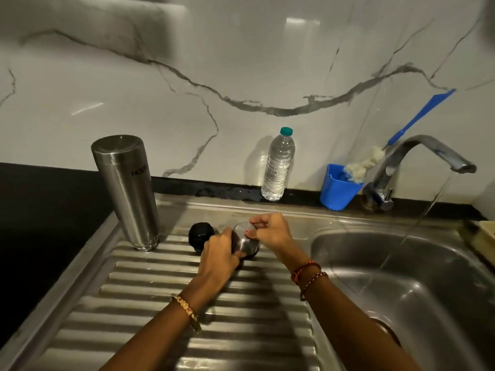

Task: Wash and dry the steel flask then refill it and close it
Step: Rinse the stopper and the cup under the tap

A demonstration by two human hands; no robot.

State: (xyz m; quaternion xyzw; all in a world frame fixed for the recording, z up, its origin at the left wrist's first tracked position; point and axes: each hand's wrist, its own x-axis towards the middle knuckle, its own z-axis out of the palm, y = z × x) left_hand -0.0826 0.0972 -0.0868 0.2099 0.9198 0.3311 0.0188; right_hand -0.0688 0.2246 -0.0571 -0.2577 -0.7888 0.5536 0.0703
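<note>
The flask (126,191) is seen standing upside down at the far left corner of the ribbed drainboard (166,303), slightly tilted, its mouth end on the steel. Just to its right a black stopper (199,235) is found resting on the drainboard. Beside the stopper, a steel cup (247,243) is held on its side between both hands, its open end toward the camera. The cup is gripped from the left by the left hand (221,253), the fingers curled round its wall. The rim is pinched at the top by the right hand (269,232), with thumb and fingers closed on it. A bangle is worn on the left wrist and thread bands on the right.

A plastic water bottle (278,164) with a green cap is noted upright against the wall, behind the drainboard. A blue tub (338,190) holding a blue-handled brush (409,124) is placed near the tap (423,156). The tap is recorded as running, a thin stream falling into the sink (417,287) at right. The flask is well apart from the stream.
</note>
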